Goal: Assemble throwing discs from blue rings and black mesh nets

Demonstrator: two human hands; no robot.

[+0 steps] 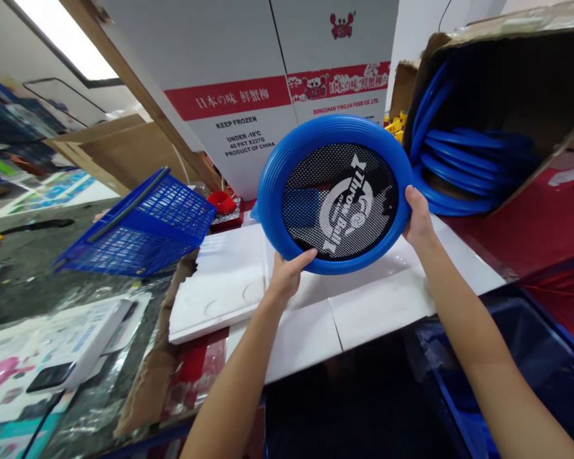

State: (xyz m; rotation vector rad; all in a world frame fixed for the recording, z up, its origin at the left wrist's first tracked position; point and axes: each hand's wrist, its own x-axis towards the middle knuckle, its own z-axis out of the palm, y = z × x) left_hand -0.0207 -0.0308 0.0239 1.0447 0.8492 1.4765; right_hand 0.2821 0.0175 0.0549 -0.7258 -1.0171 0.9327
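Note:
A round blue throw-ball disc [339,194] is held up and tilted in front of me. It has a ribbed blue rim, black mesh and white lettering that appears to read "Throw Ball". My left hand [289,274] grips the rim at the lower left, thumb over the front edge. On the right side of the rim, my right hand [418,217] is closed with its thumb in front. The fingers of both hands are mostly hidden behind the disc. Below it lies a white foam board [220,280] on the white work surface [373,306].
A cardboard box [567,131] at right holds several blue rings [463,166]. White cartons [229,57] stand behind. At left are a tilted blue basket [143,229] and a red cup-shaped piece [222,203]. A dark blue crate [526,344] sits at lower right.

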